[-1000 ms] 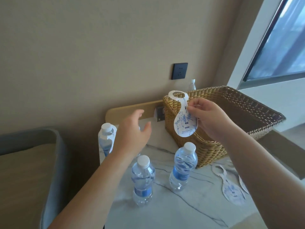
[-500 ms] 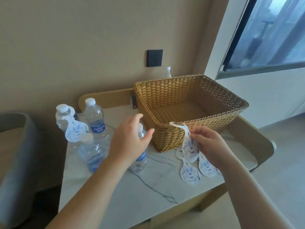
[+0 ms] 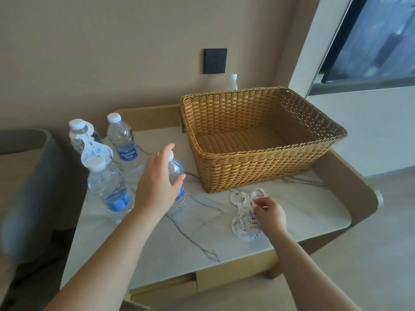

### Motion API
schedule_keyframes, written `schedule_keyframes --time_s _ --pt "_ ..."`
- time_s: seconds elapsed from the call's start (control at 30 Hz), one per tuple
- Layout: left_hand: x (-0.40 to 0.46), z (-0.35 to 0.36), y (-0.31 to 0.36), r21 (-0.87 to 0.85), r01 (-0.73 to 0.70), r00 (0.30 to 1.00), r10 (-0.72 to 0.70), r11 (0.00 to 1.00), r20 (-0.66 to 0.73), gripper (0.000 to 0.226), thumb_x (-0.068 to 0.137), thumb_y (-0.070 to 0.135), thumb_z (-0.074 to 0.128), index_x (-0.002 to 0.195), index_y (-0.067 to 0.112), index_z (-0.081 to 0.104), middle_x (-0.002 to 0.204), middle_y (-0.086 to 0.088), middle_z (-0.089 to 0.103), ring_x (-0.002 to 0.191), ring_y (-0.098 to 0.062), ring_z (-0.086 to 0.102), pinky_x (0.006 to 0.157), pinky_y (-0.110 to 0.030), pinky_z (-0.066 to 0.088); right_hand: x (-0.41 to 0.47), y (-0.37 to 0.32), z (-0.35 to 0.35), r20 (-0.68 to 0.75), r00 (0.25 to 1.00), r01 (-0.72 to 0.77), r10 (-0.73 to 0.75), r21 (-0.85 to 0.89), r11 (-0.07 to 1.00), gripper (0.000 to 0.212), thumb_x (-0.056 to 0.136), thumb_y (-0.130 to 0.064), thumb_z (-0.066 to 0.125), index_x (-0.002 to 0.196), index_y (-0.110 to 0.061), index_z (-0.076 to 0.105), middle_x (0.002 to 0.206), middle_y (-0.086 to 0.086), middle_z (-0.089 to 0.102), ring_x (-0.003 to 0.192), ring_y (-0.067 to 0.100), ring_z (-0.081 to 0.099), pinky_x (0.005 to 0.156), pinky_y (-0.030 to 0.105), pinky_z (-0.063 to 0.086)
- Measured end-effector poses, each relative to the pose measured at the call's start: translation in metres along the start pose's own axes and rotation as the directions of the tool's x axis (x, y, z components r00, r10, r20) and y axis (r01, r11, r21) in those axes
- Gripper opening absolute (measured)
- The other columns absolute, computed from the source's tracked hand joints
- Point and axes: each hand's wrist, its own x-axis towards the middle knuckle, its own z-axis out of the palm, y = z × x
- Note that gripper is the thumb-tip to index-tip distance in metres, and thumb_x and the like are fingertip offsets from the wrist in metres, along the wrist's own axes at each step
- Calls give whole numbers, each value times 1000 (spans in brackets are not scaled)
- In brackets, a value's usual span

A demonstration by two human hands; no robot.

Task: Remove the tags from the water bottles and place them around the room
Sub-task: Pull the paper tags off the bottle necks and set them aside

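Head view: my right hand (image 3: 270,215) pinches white paper tags (image 3: 244,221) lying on the marble worktop (image 3: 179,243); my left hand (image 3: 157,187), fingers spread, hovers at a clear plastic water bottle (image 3: 177,176).

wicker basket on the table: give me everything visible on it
The wicker basket is rectangular, woven from tan, golden-brown strands, with a braided rim and walls that flare outward toward the top. It stands upright and open on the marble-look tabletop, toward the back right, near the wall. Its inside looks empty. Neither hand touches it. Loose paper tags lie just in front of its near corner, and a bottle cap shows behind its far wall.
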Motion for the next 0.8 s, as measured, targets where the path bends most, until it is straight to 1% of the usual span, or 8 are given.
schedule_keyframes --time_s 0.1,0.2,0.27,0.33,0.43,0.57,0.67,0.8 --pt "0 2 -1 -3 7 1000 -7 1000 -7 71 78 17 76 140 17 41 122 -7 51 110 -21 50 79 -34 44 -3 5 5 -31 986 157 -162 -128 979 24 85 -8 57 107 -12 67 108 4 60 91 22 57 71 29 44" --pt "-1 3 -1 14 13 1000 -13 1000 -5 71 79 18 76 140 18 40 121 -6 51 107 -21 50 75 -33 46 -7 11 7 -12 943 305 -332 -366 879 24 86 -4 59 106 -11 69 114 2 62 104 23 48 76 28 37" --pt "-1 2 0 19 19 1000 -19 1000 -3 71 80 20 75 141 19 39 122 -6 51 106 -21 51 75 -35 48 -8 13 7 47 936 326 -349 -489 809 27 89 -6 54 108 -15 71 122 -1 62 109 22 44 81 29 38" --pt "-1 1 0 20 17 1000 -17 1000 0 72 80 20 75 142 20 37 123 -7 51 106 -21 51 76 -35 49 -10 14 7 94 940 324 -328 -551 769 33 91 -7 49 113 -19 69 131 -4 58 114 22 43 92 33 38" --pt "-1 1 0 7 9 1000 -9 1000 2 74 81 21 74 144 19 35 123 -8 50 108 -21 51 77 -32 47 -19 9 4 79 920 367 -384 -519 772 35 90 -3 50 116 -17 69 130 -3 59 114 23 45 93 32 39" --pt "-2 1 1 -21 2 1000 -2 1000 -1 77 82 19 74 146 17 32 127 -11 49 113 -22 50 83 -26 43 -38 -11 -2 58 851 505 -521 -361 784 33 86 -1 59 115 -13 68 121 0 64 114 24 49 92 31 42" --pt "-4 -3 5 -27 -10 1000 10 1000 -6 78 83 22 73 148 13 30 137 -13 45 123 -23 45 91 -27 41 -51 -32 -5 53 804 582 -592 -267 768 32 86 -2 60 115 -14 68 121 -1 64 115 23 49 94 31 40" --pt "-4 -28 6 -35 2 995 -5 999 -97 68 86 26 68 144 11 36 142 -8 45 129 -20 42 98 -20 33 -63 -71 -5 54 767 637 -639 -174 751 30 87 -8 61 116 -15 65 119 -3 63 113 20 52 92 34 45"
